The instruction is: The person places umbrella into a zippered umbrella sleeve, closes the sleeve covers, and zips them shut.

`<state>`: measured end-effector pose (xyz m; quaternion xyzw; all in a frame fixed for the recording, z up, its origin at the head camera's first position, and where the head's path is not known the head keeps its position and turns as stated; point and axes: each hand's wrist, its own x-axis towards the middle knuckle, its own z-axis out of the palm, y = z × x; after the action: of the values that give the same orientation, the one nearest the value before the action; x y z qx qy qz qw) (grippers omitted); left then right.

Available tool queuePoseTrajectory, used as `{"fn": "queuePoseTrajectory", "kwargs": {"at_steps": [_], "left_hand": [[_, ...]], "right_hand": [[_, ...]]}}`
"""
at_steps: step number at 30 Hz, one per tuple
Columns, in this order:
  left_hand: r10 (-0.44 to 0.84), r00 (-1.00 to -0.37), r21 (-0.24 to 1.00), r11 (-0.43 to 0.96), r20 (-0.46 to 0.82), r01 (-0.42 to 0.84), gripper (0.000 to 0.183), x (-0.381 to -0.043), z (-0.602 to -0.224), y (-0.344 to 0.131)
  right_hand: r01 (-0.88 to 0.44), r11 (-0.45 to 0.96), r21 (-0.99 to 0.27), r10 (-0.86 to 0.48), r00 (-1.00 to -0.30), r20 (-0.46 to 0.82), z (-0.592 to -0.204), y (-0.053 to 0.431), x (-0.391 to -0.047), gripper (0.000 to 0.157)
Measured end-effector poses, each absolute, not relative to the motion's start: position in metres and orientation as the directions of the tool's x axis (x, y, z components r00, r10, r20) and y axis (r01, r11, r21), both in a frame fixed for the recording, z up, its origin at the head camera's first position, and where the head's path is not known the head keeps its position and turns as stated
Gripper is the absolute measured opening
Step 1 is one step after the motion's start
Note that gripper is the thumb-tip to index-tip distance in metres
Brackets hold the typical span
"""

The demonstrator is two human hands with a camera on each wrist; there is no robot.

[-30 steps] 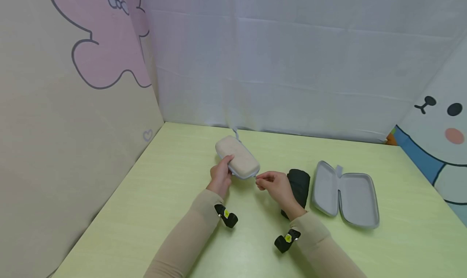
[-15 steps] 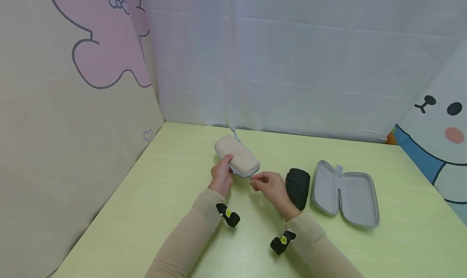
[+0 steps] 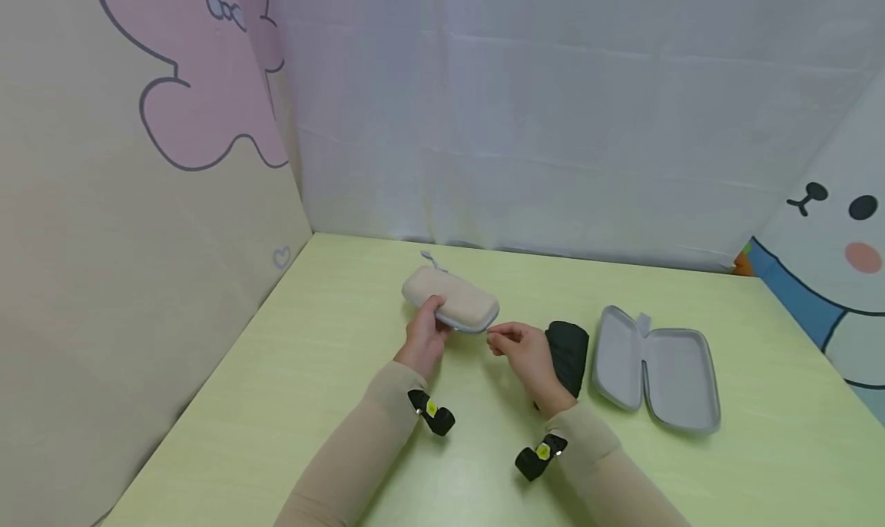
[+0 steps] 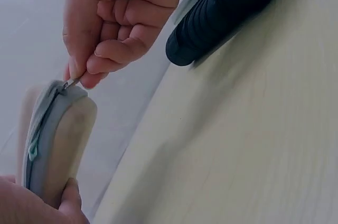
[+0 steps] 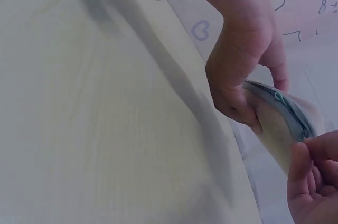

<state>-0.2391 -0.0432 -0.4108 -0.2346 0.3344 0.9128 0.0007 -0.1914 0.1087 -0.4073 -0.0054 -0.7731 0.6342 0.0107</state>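
A beige zip case point(image 3: 452, 296) with rounded ends and a grey zip band is held above the table, tilted. My left hand point(image 3: 425, 339) grips its near long side, thumb on top and fingers underneath. At the case's right end, my right hand point(image 3: 527, 358) pinches a small metal zipper pull point(image 4: 71, 82) between thumb and forefinger, the other fingers curled in. The zip point(image 4: 45, 113) runs along the band in the left wrist view, with a small pale green loop point(image 4: 34, 151) on it. A grey strap point(image 3: 430, 259) sticks out from the case's far side.
Right of my right hand lies a black rolled bundle point(image 3: 571, 354), partly hidden by that hand. Beyond it a grey case point(image 3: 681, 381) lies spread open on the pale yellow table point(image 3: 276, 404). A white curtain point(image 3: 553, 143) hangs along the back edge.
The case has turned and tilted in my left hand, lying more crosswise, its strap swung left. My right hand went slightly left, then back right, still at the zipper pull.
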Motion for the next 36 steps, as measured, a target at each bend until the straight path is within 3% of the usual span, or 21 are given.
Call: {"fn": "queuePoseTrajectory", "kwargs": {"at_steps": [11, 36], "left_hand": [[-0.036, -0.916, 0.597, -0.769, -0.400, -0.230, 0.056, -0.236, -0.412, -0.041], [-0.172, -0.886, 0.575, -0.809, -0.431, -0.123, 0.048, -0.235, -0.409, -0.029]], "right_hand": [[0.001, 0.243, -0.970, 0.139, -0.990, 0.034, -0.400, 0.130, -0.206, 0.013], [-0.021, 0.305, -0.952, 0.116, -0.992, 0.059, -0.403, 0.122, -0.199, 0.009]]}}
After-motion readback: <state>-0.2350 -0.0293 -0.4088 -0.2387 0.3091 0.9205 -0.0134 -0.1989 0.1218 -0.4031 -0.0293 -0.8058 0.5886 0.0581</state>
